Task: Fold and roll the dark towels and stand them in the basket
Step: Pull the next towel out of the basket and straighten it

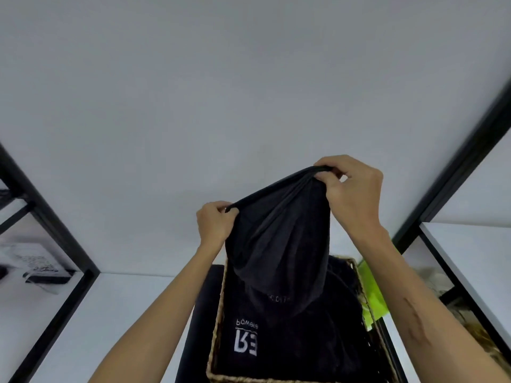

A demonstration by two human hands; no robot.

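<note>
white counter [132,299] below; your hands, left [215,223] and right [352,189], pinch an unfolded dark fabric towel [279,239] above the woven wicker basket [217,322]; folding not begun.

From my remote station I note a white table surface [132,313]; black shelf framing [55,225] at nine o'clock, with blurred dark items [45,279] on its shelf; a second black frame [456,167] at three o'clock; a bright green object [372,294] at four o'clock.
</note>
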